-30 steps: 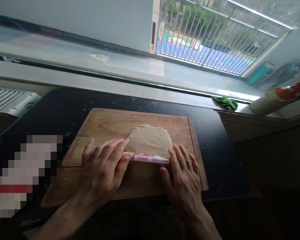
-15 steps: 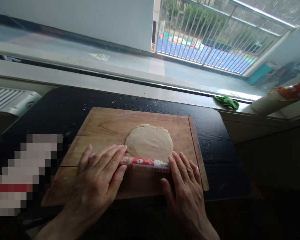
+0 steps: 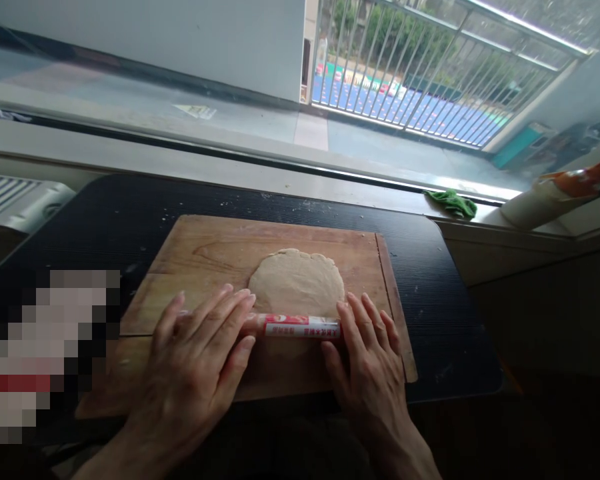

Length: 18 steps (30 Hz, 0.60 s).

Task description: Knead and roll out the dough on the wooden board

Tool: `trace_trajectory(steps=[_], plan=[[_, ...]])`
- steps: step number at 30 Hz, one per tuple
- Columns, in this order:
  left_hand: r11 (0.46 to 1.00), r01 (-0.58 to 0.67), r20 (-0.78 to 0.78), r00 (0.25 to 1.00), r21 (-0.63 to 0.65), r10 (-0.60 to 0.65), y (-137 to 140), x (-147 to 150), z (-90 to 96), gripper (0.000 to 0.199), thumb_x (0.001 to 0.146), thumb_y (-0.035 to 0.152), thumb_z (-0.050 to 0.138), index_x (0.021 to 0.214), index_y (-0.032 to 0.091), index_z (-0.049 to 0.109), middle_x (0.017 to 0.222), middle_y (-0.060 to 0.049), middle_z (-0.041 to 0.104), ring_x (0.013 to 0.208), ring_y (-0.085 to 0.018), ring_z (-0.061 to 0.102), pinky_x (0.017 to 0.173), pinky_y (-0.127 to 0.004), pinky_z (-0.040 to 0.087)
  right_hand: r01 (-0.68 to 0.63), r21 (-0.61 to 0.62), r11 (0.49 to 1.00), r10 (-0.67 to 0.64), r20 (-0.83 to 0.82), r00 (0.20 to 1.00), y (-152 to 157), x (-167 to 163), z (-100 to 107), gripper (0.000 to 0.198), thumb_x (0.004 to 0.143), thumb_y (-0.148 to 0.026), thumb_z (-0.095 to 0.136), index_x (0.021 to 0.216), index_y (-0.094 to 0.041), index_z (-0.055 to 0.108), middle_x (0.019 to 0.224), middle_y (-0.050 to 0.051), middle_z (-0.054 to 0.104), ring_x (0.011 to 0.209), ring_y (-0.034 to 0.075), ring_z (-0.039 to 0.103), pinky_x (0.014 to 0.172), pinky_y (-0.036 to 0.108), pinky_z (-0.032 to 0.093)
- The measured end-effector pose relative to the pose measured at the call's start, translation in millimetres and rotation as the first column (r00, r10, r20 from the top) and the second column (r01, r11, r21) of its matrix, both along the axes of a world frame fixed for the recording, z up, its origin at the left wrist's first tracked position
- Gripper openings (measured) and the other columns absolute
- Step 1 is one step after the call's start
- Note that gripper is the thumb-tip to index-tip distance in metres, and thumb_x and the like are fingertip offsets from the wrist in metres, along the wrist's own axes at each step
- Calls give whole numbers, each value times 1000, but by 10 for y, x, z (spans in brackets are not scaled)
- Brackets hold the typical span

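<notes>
A rolling pin (image 3: 300, 327) in a red and white printed wrapper lies across the near edge of a flattened, roughly round piece of dough (image 3: 297, 283). My left hand (image 3: 197, 353) rests over the pin's left part, fingers stretched out and thumb on the near side. On the right end lies my right hand (image 3: 373, 353), its fingers extended and slightly spread, not wrapped round the pin. Both ends of the pin are largely hidden under the hands. Beneath everything is a wooden board (image 3: 210, 247).
The board sits on a dark table (image 3: 440, 313) dusted with flour. Behind is a windowsill (image 3: 260, 175) bearing a green cloth (image 3: 453, 202) and a pale container (image 3: 530, 203). A white slatted appliance (image 3: 23, 200) stands at the left; a blurred patch (image 3: 45, 353) covers the lower left.
The rolling pin has turned slightly, so more of the white printed strip and less of the red faces up. Both hands have shifted only a little; the dough looks much the same.
</notes>
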<state>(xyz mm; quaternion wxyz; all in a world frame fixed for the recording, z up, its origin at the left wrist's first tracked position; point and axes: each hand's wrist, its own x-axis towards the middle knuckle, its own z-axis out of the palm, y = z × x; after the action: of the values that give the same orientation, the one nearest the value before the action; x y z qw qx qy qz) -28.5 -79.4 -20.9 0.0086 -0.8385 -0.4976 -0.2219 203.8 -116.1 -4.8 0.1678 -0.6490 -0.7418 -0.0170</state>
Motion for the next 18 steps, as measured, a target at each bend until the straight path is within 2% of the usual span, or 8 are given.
trace_trajectory(steps=[3,8,10,12,18], plan=[[999,-45,9,999,20,45,-4,51,-42,55,85,29,49,139,21,39,141,-10,45,133,-31,37,111,-57,12,16,-7,1000,-16,2,1000,31,3,4,48,92,-38,44,134,-15,47,143,10,42,136,27,28,110,47,22],[995,-66,57,996,74,62,449,268,31,48,86,28,47,134,22,46,138,-9,49,133,-32,35,110,-58,14,103,-5,995,-103,6,995,573,3,85,42,94,-41,39,128,-19,53,141,10,44,134,27,32,105,45,29],[995,-72,69,995,74,67,529,303,69,45,87,27,45,131,22,49,136,-10,51,132,-32,37,110,-58,14,131,-6,991,-131,3,991,674,5,109,42,95,-41,37,127,-19,54,140,11,44,133,27,33,103,45,31],[996,-64,70,996,57,60,463,273,83,45,87,27,45,131,20,48,134,-10,53,131,-31,39,110,-57,13,115,-20,993,-115,4,993,612,3,108,42,95,-41,37,128,-19,53,142,11,43,134,27,32,104,44,31],[1000,13,10,1000,-19,-13,0,37,14,55,85,26,49,138,21,38,136,-9,52,127,-29,44,112,-55,15,2,-52,999,-2,9,1000,51,-16,29,46,93,-38,42,134,-17,46,143,9,41,136,26,29,110,48,20]])
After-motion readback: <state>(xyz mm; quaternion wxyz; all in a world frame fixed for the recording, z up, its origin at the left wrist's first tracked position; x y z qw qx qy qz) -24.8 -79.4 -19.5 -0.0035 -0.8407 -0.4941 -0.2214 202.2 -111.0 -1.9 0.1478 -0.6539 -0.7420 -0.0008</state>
